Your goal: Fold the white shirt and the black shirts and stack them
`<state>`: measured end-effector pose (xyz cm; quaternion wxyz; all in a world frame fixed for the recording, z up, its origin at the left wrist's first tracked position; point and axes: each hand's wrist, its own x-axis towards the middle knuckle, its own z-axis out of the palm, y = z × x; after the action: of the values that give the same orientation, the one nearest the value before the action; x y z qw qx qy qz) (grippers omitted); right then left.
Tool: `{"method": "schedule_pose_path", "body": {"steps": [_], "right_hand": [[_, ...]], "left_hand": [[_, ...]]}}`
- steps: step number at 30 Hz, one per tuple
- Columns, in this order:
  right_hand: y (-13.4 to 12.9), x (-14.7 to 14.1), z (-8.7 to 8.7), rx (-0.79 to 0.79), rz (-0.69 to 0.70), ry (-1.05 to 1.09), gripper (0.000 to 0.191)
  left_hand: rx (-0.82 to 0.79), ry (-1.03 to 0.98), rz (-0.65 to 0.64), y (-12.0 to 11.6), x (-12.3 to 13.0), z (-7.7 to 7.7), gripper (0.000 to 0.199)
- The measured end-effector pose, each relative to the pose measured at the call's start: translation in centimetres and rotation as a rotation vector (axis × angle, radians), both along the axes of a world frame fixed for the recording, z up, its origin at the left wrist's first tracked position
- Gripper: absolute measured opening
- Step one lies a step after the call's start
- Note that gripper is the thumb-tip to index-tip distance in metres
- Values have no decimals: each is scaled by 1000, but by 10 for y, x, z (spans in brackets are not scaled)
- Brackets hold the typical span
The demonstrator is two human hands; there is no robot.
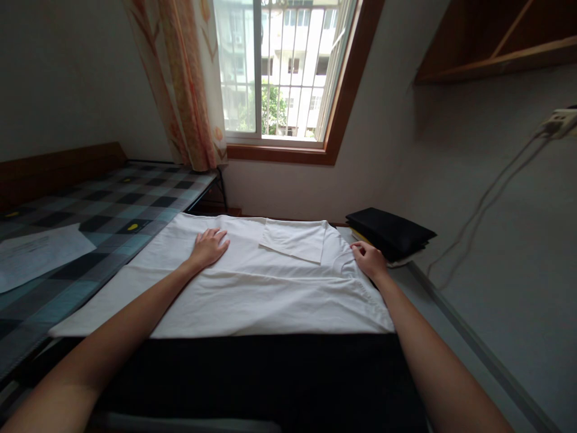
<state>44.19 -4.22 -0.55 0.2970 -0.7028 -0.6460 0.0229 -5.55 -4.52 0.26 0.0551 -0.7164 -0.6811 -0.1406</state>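
Note:
A white T-shirt (252, 307) lies spread in front of me, with one side folded over and a sleeve (293, 240) lying flat near the far edge. My left hand (210, 248) rests palm down on its far left part, fingers spread and holding nothing. At the right edge, my right hand (368, 260) is closed, its fingertips pinching the fabric where it is bunched and wrinkled. Black cloth (270, 379) shows along the near edge of the shirt.
A bed with a checked cover (112, 198) stands on the left, a printed paper sheet (40, 252) on it. A stack of black folded items (390, 231) sits beyond my right hand. Cords hang from a power socket (559, 123). Ahead are a curtain (184, 84) and a barred window (293, 72).

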Motion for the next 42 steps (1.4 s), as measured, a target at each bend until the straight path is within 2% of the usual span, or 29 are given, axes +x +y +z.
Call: {"method": "schedule_pose_path", "body": {"steps": [26, 42], "right_hand": [[-2, -3, 4, -22, 0, -1, 33], [0, 0, -1, 7, 14, 6, 34]], "left_hand": [[11, -3, -1, 2, -2, -3, 45], [-2, 12, -1, 0, 0, 0, 46]]}}
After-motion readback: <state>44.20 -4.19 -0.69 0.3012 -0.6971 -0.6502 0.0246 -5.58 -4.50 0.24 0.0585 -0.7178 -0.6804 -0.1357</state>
